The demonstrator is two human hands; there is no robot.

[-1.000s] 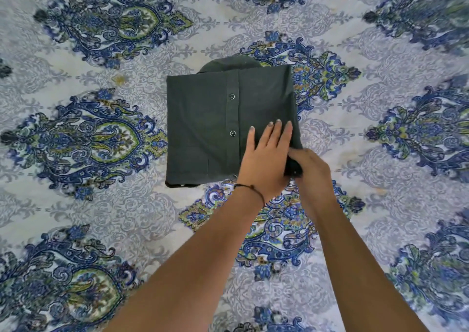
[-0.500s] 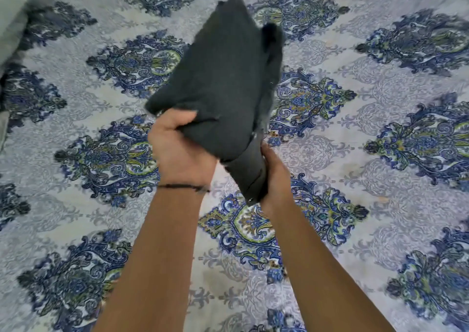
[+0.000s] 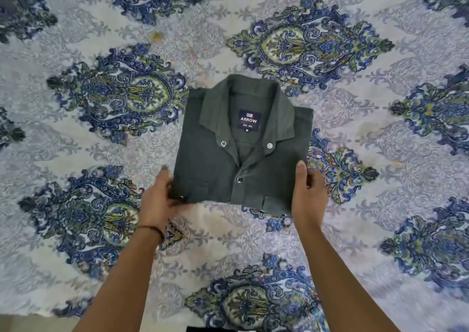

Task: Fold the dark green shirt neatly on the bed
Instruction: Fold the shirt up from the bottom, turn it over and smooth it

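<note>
The dark green shirt (image 3: 241, 154) is folded into a compact rectangle, front side up, with its collar, brand label and snap buttons showing. It sits at the middle of the bed (image 3: 253, 243). My left hand (image 3: 160, 199) holds its near left corner, thumb on the edge and fingers underneath. My right hand (image 3: 308, 194) holds the near right side, thumb on the cloth and fingers out of sight below. The near edge looks slightly raised off the bedsheet.
The bed is covered by a pale sheet with large blue and green paisley medallions (image 3: 309, 44) all around the shirt. The bed's near edge and a strip of floor (image 3: 22, 324) show at the bottom left.
The folded shirt lay back side up under my hands, then I lifted and turned it over. Now it is collar side up on the bed, held at both near corners.
</note>
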